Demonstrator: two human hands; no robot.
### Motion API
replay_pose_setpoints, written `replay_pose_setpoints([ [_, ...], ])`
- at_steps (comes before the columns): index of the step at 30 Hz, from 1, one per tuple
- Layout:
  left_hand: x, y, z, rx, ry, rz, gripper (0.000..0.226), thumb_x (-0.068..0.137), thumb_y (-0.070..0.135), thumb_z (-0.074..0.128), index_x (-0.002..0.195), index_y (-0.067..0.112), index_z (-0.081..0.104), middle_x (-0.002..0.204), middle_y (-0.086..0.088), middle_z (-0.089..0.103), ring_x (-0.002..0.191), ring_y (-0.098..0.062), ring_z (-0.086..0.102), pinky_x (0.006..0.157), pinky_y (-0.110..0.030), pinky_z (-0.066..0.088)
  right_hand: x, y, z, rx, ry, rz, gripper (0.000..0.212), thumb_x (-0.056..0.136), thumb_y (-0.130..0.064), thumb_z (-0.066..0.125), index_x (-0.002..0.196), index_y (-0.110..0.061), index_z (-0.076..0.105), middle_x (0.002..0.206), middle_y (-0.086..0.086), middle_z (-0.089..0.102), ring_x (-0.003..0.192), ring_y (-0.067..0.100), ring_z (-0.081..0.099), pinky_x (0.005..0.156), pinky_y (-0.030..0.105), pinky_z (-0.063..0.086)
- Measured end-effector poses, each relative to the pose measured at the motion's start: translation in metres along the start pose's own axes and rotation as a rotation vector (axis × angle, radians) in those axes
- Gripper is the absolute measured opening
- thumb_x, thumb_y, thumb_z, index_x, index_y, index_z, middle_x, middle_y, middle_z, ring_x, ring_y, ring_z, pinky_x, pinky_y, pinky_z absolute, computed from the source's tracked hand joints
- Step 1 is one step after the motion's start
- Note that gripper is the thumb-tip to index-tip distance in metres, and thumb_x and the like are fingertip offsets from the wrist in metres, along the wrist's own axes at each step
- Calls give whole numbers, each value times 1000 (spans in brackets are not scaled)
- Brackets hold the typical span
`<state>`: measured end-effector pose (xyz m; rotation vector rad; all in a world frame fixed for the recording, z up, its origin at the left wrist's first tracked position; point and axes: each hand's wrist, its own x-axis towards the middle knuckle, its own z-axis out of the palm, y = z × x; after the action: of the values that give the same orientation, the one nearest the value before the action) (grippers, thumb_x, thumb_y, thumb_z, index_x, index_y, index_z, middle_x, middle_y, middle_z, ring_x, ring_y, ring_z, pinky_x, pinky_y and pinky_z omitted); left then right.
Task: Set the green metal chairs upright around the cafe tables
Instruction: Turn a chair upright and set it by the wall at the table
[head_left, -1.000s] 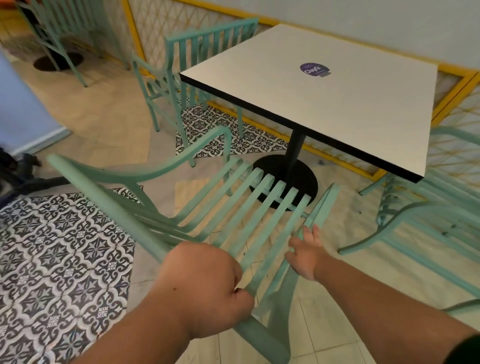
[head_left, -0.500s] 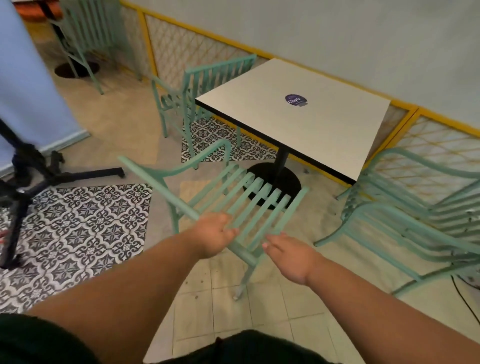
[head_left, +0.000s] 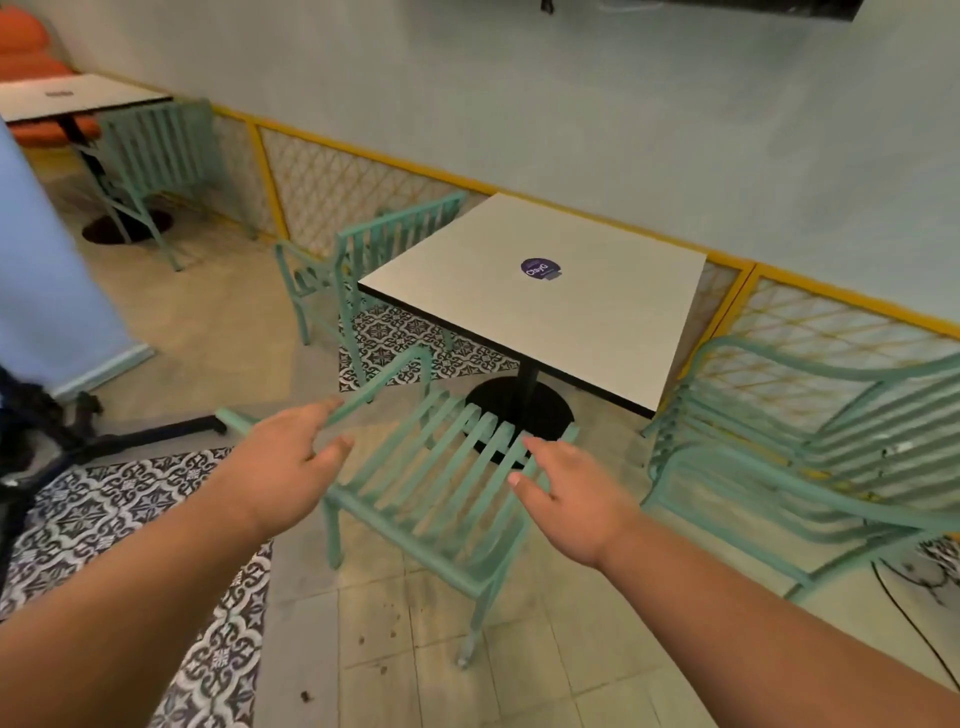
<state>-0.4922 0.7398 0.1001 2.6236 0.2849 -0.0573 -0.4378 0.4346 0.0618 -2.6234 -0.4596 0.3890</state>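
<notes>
A green slatted metal chair (head_left: 441, 478) stands on its legs just in front of me, facing the white square cafe table (head_left: 597, 322). My left hand (head_left: 280, 467) hovers with straight, spread fingers over the chair's left armrest, fingertips close to the rail. My right hand (head_left: 571, 493) is also spread, just above the right side of the slats, holding nothing. A second green chair (head_left: 363, 260) stands upright at the table's left side. A third green chair (head_left: 810, 467) lies tipped over on the floor to the right of the table.
Behind the table runs a yellow lattice fence (head_left: 322, 187) along the wall. Far left are another white table (head_left: 78, 96) and an upright green chair (head_left: 156, 145). A black tripod (head_left: 62, 431) stands left; a black cable (head_left: 909, 613) lies right.
Both hands have let go of the front chair, which has come down from a tilted hold to stand on its legs. My view has pulled back and up.
</notes>
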Motion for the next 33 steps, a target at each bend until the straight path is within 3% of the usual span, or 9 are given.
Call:
replay_pose_setpoints([
  [7,-1,-1,-2,12,1,10,55,103,37,53,154,20,44,155,-8,50,143,-25,44,118,-39,32,7,1,-3,40,6,-4,66,104,-55,44,161,-25,30,160,3,41,150,21,33,123,40,28],
  [13,-14,-23,-17,-27,80,-96,58,104,40,50,158,25,37,161,-4,42,148,-22,36,121,-38,28,35,-38,-5,-30,-49,-111,69,103,-56,44,162,-24,28,163,2,37,148,22,36,122,39,29],
  [16,-22,-56,-24,-42,94,-154,60,103,42,50,159,26,35,161,-5,42,147,-23,37,121,-40,30,58,-72,10,-57,-84,-166,69,103,-55,46,162,-24,28,161,4,39,138,21,48,117,37,34],
  [21,-20,-129,-52,-23,128,-196,59,103,42,50,158,25,36,159,-4,44,146,-22,39,118,-41,32,100,-144,49,-71,-113,-220,67,103,-53,48,160,-20,32,156,9,44,131,25,53,114,37,37],
  [33,52,-308,-174,53,54,-234,60,105,42,46,160,23,31,163,-3,38,150,-21,33,119,-38,28,217,-320,126,-29,-95,-167,67,104,-54,43,161,-21,29,162,7,39,148,24,37,121,37,28],
])
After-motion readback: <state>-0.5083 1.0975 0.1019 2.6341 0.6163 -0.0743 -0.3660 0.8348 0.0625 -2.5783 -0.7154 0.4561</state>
